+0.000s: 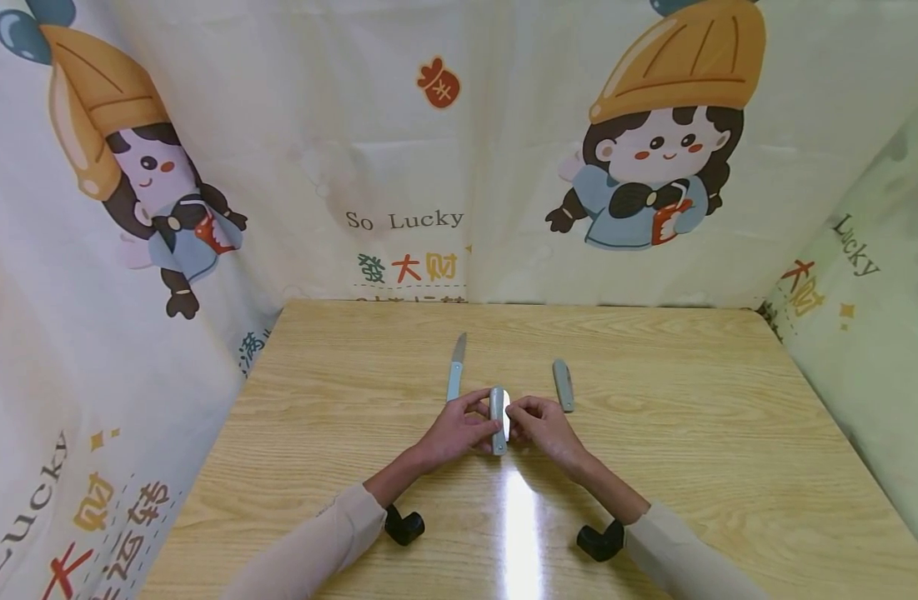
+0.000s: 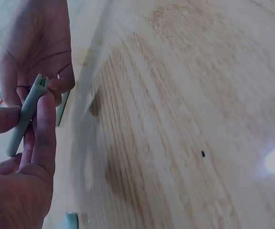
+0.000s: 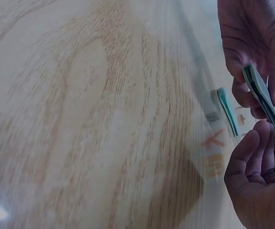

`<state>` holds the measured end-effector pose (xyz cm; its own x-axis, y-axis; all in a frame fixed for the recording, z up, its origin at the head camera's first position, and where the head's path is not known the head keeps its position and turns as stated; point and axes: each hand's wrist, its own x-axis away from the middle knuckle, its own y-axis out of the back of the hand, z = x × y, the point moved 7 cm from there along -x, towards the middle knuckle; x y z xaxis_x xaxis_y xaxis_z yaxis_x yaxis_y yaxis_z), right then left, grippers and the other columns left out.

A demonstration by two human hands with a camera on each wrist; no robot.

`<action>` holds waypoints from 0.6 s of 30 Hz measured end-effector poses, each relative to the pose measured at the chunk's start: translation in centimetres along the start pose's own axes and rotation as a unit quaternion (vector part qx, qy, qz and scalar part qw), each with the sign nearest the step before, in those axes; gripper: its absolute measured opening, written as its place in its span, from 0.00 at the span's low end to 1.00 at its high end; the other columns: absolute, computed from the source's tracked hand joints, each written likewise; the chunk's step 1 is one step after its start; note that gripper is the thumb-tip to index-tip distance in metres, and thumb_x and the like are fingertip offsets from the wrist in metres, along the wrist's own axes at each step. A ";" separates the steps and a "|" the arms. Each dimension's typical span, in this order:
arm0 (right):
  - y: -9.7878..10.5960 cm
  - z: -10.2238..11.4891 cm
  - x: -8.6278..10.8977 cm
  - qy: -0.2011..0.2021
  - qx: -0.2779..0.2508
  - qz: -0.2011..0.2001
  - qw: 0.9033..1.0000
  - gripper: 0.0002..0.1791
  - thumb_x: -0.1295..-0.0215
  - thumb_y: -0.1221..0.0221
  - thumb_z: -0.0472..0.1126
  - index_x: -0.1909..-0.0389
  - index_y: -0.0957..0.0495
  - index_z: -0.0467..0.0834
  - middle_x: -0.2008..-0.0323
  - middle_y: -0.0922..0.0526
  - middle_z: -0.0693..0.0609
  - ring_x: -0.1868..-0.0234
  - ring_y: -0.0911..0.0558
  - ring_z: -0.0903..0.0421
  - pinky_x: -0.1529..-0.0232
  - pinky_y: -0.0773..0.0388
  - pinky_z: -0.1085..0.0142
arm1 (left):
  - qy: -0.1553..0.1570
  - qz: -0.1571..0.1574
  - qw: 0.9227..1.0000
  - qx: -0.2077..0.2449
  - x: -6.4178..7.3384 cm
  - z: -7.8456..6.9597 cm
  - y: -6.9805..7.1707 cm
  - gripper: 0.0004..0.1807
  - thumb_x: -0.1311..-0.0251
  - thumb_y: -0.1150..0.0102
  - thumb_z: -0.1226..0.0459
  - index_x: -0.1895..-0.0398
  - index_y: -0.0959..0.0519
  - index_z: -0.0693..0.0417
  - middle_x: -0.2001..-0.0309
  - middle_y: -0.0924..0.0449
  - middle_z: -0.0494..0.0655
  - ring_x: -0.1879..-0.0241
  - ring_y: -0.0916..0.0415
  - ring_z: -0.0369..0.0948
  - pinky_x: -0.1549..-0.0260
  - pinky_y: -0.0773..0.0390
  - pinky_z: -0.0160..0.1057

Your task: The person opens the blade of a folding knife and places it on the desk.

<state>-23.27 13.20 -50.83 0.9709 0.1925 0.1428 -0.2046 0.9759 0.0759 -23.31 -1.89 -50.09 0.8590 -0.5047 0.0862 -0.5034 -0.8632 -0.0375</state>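
My left hand grips a grey-green folding knife by its handle, which stands nearly upright over the table. The slot in the handle shows in the left wrist view, where the knife lies between thumb and fingers. A bright blade sticks out at the handle's right side. My right hand pinches at this blade with thumb and curled fingertips. Behind the left hand lies a knife with a light blue handle, its blade out and pointing away. A folded grey-green knife lies behind the right hand.
The wooden table reaches back to a printed curtain, which also hangs at both sides. Black wrist devices sit below both wrists. A strip of glare crosses the table in front of the hands.
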 end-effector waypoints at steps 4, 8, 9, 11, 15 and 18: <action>0.1 0.0 0.1 -0.001 0.006 -0.003 1.000 0.14 0.23 0.43 0.39 0.57 0.21 0.28 0.69 0.18 0.46 0.68 0.19 0.55 0.65 0.20 0.66 | -0.002 -0.006 1.000 -0.001 0.1 0.0 0.1 0.33 0.30 0.42 0.73 0.24 0.40 0.68 0.54 0.25 0.61 0.56 0.16 0.50 0.65 0.15 0.43; 0.2 0.0 0.2 -0.004 0.009 0.002 1.000 0.15 0.23 0.43 0.40 0.56 0.21 0.28 0.68 0.18 0.45 0.68 0.20 0.54 0.66 0.21 0.66 | -0.001 -0.010 1.000 0.003 0.1 0.0 0.3 0.33 0.30 0.42 0.73 0.25 0.40 0.68 0.54 0.24 0.59 0.56 0.16 0.50 0.65 0.15 0.44; 0.2 -0.1 0.2 -0.005 0.008 0.004 1.000 0.16 0.23 0.43 0.40 0.56 0.21 0.28 0.68 0.18 0.44 0.68 0.20 0.54 0.66 0.21 0.66 | 0.002 -0.010 1.000 0.004 0.1 0.1 0.3 0.33 0.30 0.42 0.73 0.25 0.40 0.67 0.54 0.25 0.59 0.56 0.16 0.49 0.65 0.15 0.44; 0.1 -0.2 0.2 -0.006 0.009 0.010 1.000 0.16 0.23 0.43 0.41 0.55 0.22 0.27 0.67 0.18 0.44 0.68 0.20 0.55 0.66 0.21 0.66 | 0.005 -0.010 1.000 0.007 0.1 0.1 0.4 0.33 0.30 0.41 0.73 0.25 0.39 0.67 0.54 0.25 0.58 0.57 0.16 0.49 0.65 0.15 0.44; 0.1 -0.2 0.2 -0.007 0.013 0.015 1.000 0.17 0.23 0.43 0.41 0.55 0.22 0.27 0.67 0.17 0.44 0.67 0.20 0.56 0.66 0.21 0.66 | 0.008 -0.009 1.000 0.013 0.1 0.2 0.4 0.32 0.30 0.41 0.73 0.25 0.39 0.67 0.55 0.24 0.58 0.57 0.16 0.48 0.65 0.15 0.45; 0.1 -0.2 0.2 -0.008 0.012 0.012 1.000 0.17 0.23 0.43 0.41 0.55 0.22 0.27 0.68 0.18 0.45 0.68 0.20 0.55 0.66 0.21 0.65 | 0.008 -0.009 1.000 0.019 0.1 0.2 0.4 0.31 0.30 0.41 0.73 0.27 0.38 0.67 0.55 0.23 0.58 0.58 0.16 0.49 0.65 0.15 0.46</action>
<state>-23.03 13.41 -51.00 0.9637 0.2130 0.1613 -0.2301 0.9684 0.0959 -23.38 -2.32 -50.27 0.8659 -0.4894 0.1034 -0.4841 -0.8720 -0.0728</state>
